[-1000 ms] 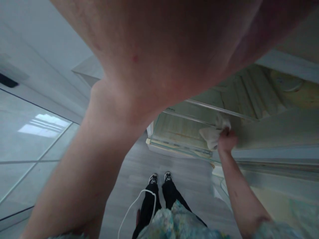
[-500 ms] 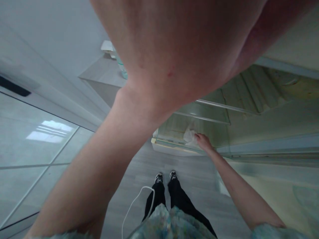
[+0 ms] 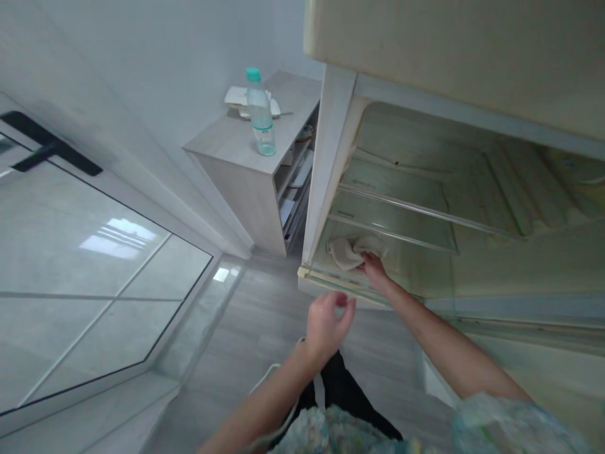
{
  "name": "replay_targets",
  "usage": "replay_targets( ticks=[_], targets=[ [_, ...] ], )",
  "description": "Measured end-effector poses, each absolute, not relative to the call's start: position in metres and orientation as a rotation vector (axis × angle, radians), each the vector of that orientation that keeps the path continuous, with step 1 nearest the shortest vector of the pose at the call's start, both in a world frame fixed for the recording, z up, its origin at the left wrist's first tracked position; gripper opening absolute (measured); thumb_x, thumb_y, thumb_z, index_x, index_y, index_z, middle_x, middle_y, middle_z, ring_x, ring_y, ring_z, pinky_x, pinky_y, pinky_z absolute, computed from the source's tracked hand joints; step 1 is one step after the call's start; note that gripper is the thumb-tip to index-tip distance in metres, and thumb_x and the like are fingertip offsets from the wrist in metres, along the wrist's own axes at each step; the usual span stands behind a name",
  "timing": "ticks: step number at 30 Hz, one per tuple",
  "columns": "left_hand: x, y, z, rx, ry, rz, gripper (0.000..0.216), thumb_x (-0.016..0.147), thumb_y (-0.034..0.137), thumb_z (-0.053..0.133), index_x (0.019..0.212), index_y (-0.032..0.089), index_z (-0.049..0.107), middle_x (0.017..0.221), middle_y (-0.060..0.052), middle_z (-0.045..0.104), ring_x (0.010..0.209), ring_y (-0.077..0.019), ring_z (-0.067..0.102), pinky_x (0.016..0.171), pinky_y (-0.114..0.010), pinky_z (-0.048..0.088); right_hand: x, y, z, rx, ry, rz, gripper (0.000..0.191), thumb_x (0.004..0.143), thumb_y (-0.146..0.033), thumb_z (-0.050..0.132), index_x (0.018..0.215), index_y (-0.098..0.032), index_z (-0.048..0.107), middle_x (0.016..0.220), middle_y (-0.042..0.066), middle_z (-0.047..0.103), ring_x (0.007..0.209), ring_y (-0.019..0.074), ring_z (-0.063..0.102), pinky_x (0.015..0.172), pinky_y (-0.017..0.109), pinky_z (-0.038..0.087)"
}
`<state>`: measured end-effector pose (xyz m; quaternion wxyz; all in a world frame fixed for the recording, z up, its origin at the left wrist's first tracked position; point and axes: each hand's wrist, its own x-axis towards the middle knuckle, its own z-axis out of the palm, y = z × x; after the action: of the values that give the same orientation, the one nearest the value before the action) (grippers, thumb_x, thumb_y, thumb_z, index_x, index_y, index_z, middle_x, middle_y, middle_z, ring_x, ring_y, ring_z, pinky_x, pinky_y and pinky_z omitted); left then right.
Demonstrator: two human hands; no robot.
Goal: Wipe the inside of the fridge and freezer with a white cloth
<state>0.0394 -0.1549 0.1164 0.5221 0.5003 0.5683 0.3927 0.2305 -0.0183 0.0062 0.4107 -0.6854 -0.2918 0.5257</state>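
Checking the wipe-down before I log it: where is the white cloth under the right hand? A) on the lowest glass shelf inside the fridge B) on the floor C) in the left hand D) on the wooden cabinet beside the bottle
A: the right hand presses the white cloth on the fridge's lowest glass shelf; the left hand hangs empty outside.

A soft, matt white cloth [image 3: 348,251] is lying crumpled under the right hand [image 3: 375,271], resting on a smooth, clear glass shelf [image 3: 392,221] inside a fridge [image 3: 454,57] whose plastic lining is looking yellowed and dull. Beyond the left hand [image 3: 327,323], a glossy clear plastic bottle [image 3: 260,113] is standing on a matt pale wood-grain cabinet [image 3: 246,170], and the grey floor [image 3: 246,328] below is showing a faint sheen.
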Motion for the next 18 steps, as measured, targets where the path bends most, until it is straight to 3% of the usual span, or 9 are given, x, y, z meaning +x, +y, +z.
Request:
replay_targets(
  ticks=[2,3,6,8,14,18],
  targets=[
    [0.062,-0.185,0.09,0.633,1.384,0.778,0.048,0.066,0.06,0.088,0.072,0.018,0.066,0.077,-0.008,0.068,0.09,-0.0289,0.069,0.091,-0.043,0.057,0.228,-0.023,0.005,-1.741,-0.701,1.392,0.014,0.084,-0.035,0.056,0.081,-0.021,0.058,0.081,0.003,0.07,0.079,0.02,0.069,0.078,0.037,0.061],
    [0.075,-0.195,0.078,0.522,1.378,0.749,0.054,0.063,0.064,0.087,0.077,0.017,0.066,0.08,-0.011,0.069,0.089,-0.0309,0.07,0.085,-0.043,0.059,0.228,-0.025,0.005,-1.745,-0.686,1.413,0.013,0.085,-0.034,0.055,0.082,-0.021,0.058,0.081,0.002,0.07,0.078,0.0194,0.069,0.077,0.036,0.061],
    [0.112,-0.194,0.06,0.241,1.307,0.789,0.067,0.067,0.066,0.084,0.106,0.016,0.062,0.117,-0.02,0.068,0.106,-0.0316,0.07,0.083,-0.039,0.061,0.228,-0.029,0.007,-1.744,-0.664,1.429,0.014,0.087,-0.035,0.054,0.084,-0.021,0.058,0.082,0.001,0.069,0.076,0.0176,0.068,0.071,0.033,0.061],
    [0.13,-0.175,0.057,0.136,1.266,0.87,0.067,0.068,0.06,0.086,0.113,0.018,0.058,0.13,-0.021,0.062,0.117,-0.0304,0.067,0.086,-0.038,0.061,0.227,-0.033,0.009,-1.743,-0.657,1.424,0.014,0.087,-0.034,0.054,0.083,-0.021,0.057,0.081,0.0,0.069,0.074,0.0169,0.067,0.068,0.031,0.06],
    [0.15,-0.159,0.061,0.011,1.285,1.055,0.034,0.077,0.032,0.078,0.1,0.018,0.058,0.113,-0.012,0.065,0.104,-0.0234,0.065,0.082,-0.038,0.062,0.221,-0.06,0.008,-1.719,-0.692,1.401,0.023,0.081,-0.043,0.058,0.084,-0.021,0.057,0.083,0.004,0.069,0.073,0.0185,0.066,0.064,0.03,0.058],
    [0.15,-0.188,0.058,-0.004,1.284,1.089,0.04,0.073,0.031,0.084,0.101,0.017,0.059,0.109,-0.011,0.068,0.102,-0.0227,0.066,0.082,-0.035,0.059,0.241,-0.053,0.003,-1.743,-0.76,1.208,0.034,0.081,-0.055,0.052,0.086,-0.021,0.051,0.081,0.004,0.066,0.07,0.0177,0.062,0.06,0.027,0.051]
  ],
)
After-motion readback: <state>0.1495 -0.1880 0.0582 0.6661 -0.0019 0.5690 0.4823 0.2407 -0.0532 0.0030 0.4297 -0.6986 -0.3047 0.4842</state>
